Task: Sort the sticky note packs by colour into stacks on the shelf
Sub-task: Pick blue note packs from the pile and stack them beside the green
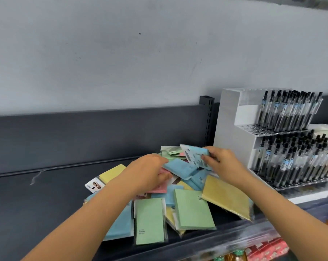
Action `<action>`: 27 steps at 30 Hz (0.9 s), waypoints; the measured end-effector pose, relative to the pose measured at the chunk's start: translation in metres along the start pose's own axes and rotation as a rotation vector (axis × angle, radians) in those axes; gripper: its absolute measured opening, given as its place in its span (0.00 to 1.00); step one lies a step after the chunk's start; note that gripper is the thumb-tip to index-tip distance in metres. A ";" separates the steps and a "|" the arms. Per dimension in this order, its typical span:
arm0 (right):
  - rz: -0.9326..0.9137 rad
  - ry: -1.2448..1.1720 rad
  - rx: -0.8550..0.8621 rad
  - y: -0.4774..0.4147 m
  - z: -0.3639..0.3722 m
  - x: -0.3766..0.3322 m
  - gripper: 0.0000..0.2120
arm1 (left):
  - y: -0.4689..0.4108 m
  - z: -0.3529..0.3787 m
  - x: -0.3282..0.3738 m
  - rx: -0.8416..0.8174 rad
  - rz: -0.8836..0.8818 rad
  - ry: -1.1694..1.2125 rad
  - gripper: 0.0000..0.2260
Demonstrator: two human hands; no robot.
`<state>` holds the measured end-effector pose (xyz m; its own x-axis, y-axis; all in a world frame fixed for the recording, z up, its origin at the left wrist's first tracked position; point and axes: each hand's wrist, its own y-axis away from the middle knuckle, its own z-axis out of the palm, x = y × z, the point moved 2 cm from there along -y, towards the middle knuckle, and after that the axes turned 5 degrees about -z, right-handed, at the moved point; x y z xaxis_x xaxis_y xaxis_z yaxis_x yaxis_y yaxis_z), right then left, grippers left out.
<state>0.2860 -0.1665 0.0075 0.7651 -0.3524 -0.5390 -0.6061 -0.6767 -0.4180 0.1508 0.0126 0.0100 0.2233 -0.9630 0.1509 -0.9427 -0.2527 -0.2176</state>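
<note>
Sticky note packs: your mixed heap (178, 200) lies mid-shelf (37, 200), reaching the front edge. Your right hand (223, 164): fingers clamped on a blue pack (194, 156), raised over the heap's back. Your left hand (150, 172): fingers curled onto a pink pack (159, 188). Pen rack (240, 129): shelf's right end.

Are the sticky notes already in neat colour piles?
No, the sticky note packs lie jumbled, colours mixed, on the shelf.
</note>
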 end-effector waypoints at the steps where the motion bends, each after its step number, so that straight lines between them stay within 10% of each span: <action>1: 0.003 -0.024 0.049 0.001 -0.004 -0.001 0.04 | -0.004 0.001 0.004 -0.002 0.022 -0.004 0.19; 8: 0.113 -0.442 0.262 0.012 -0.022 -0.002 0.05 | -0.029 0.020 0.032 -0.249 0.059 -0.116 0.26; 17: 0.182 -0.726 0.355 0.030 -0.036 0.001 0.07 | -0.033 0.016 0.056 -0.041 0.084 -0.363 0.13; 27: 0.106 -0.779 0.330 0.041 -0.009 -0.020 0.08 | 0.032 -0.036 -0.011 0.387 -0.296 0.894 0.07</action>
<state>0.2477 -0.1928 0.0083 0.4055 0.2242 -0.8862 -0.7911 -0.3996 -0.4631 0.1091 0.0180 0.0362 0.0180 -0.4740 0.8803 -0.6991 -0.6354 -0.3279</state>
